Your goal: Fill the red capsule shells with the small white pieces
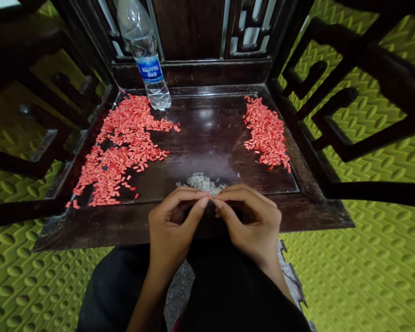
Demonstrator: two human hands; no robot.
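My left hand (173, 216) is closed in a pinch, thumb against index finger, on a small red tube piece (210, 198) whose end just shows at the fingertips. My right hand (251, 214) pinches right beside it, its fingertips meeting the left ones. Something tiny and pale may be between the right fingertips, but I cannot make it out. Just behind both hands lies a small heap of whitish translucent pieces (200, 180), partly hidden by the fingers.
A large pile of red tube pieces (124, 133) spreads over the left of the dark wooden seat (204, 152). A smaller red pile (265, 131) lies on the right. A water bottle (148, 64) stands at the back left. Carved wooden armrests rise on both sides.
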